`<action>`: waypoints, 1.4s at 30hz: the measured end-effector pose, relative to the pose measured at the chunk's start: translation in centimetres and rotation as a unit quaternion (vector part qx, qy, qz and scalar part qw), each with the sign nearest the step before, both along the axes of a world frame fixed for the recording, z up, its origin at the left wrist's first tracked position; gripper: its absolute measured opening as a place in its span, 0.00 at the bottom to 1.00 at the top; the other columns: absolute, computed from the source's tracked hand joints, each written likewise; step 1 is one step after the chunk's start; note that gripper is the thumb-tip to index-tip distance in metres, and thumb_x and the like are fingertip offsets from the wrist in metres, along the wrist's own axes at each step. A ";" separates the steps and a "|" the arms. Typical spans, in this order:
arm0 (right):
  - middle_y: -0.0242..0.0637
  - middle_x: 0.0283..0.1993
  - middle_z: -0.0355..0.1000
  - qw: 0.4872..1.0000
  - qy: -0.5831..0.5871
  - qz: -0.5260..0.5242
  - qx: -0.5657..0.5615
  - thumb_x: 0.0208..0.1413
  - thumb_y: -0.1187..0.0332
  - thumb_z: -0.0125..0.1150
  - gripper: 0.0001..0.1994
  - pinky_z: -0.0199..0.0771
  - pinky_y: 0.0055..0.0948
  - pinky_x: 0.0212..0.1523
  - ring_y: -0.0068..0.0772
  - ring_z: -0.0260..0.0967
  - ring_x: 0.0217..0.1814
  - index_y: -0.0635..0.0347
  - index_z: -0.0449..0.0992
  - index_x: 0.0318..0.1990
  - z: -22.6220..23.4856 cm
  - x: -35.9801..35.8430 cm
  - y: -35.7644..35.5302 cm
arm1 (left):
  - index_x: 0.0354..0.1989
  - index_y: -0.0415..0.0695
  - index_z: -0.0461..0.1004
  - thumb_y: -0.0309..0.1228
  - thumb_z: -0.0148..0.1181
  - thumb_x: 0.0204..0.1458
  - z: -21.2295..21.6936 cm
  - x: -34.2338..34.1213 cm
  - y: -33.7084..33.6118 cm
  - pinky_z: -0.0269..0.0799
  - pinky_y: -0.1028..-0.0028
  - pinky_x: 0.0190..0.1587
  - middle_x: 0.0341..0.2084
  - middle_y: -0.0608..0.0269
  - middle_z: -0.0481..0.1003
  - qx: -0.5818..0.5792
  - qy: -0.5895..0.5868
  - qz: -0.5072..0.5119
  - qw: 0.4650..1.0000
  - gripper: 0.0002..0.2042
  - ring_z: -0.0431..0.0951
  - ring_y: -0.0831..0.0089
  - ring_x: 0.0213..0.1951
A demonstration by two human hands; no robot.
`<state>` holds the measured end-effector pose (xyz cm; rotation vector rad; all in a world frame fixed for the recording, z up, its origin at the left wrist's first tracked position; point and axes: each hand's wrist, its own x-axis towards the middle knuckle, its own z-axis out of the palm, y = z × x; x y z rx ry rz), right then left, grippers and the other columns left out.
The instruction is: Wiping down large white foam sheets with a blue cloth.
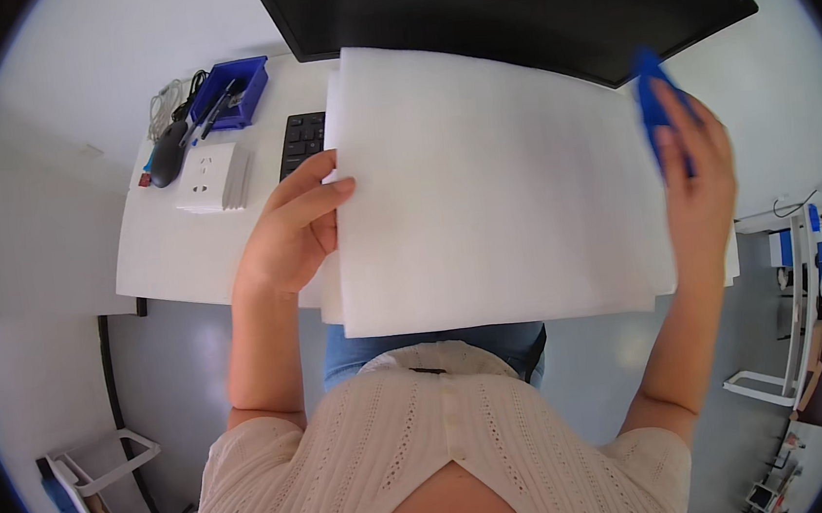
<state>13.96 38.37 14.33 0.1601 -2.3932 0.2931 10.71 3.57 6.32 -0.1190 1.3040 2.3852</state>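
A large white sheet (484, 191), soft and foam-like, covers the middle of the desk and hangs a little over its front edge. More white layers show beneath it along the left and lower edges. My left hand (281, 219) pinches the sheet's left edge between thumb and fingers. At the right side, my right hand (701, 158) is closed round a blue object (651, 89) with a pointed top. Motion blurs that object, so its kind is unclear. It is beside the sheet's right edge, near the monitor's lower corner.
A black monitor (507, 14) stands behind the sheet. Part of a black keyboard (303, 141) shows at left. Farther left are stacked white socket panels (213, 176), a dark mouse (169, 156), a blue tray (246, 97) with pens, and coiled cables (163, 107).
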 end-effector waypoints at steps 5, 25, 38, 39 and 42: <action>0.42 0.56 0.69 0.899 -0.155 0.404 -0.064 0.49 0.76 0.64 0.22 0.74 0.38 0.54 0.46 0.68 0.54 0.54 0.78 0.54 -2.6 -0.4 -10.4 | 0.65 0.32 0.61 0.19 0.58 0.54 -0.7 0.4 -0.1 0.70 0.82 0.31 0.40 0.60 0.76 -0.127 0.059 -0.013 0.990 0.28 0.77 0.78 0.37; 0.46 0.61 0.68 0.976 -0.141 -0.125 0.111 0.60 0.76 0.49 0.20 0.71 0.41 0.61 0.50 0.65 0.62 0.58 0.75 0.58 -7.2 -5.0 4.6 | 0.67 0.31 0.60 0.14 0.55 0.54 -1.0 0.7 0.0 0.56 0.85 0.24 0.30 0.64 0.77 -0.163 0.108 -0.010 0.981 0.28 0.67 0.87 0.26; 0.45 0.54 0.73 0.986 -0.050 -0.066 0.142 0.59 0.75 0.56 0.15 0.74 0.39 0.56 0.47 0.70 0.56 0.55 0.80 0.52 -1.2 -4.4 1.2 | 0.67 0.48 0.65 0.25 0.60 0.57 1.3 1.6 1.3 0.54 0.81 0.25 0.17 0.76 0.67 -0.234 0.116 -0.017 0.965 0.28 0.61 0.87 0.21; 0.44 0.54 0.73 0.994 -0.029 0.037 0.103 0.58 0.75 0.57 0.15 0.74 0.38 0.56 0.46 0.70 0.56 0.54 0.80 0.51 -0.9 -5.0 -1.9 | 0.67 0.48 0.65 0.25 0.60 0.57 1.4 1.8 1.2 0.54 0.81 0.25 0.17 0.76 0.67 -0.238 0.118 -0.015 0.964 0.28 0.61 0.87 0.21; 0.41 0.55 0.72 0.972 -0.067 0.202 0.098 0.56 0.75 0.58 0.17 0.74 0.34 0.55 0.43 0.69 0.58 0.51 0.80 0.52 -1.8 -5.9 -9.6 | 0.66 0.47 0.66 0.25 0.61 0.56 1.4 1.9 1.3 0.54 0.82 0.25 0.18 0.75 0.69 -0.257 0.135 -0.019 0.957 0.27 0.63 0.87 0.22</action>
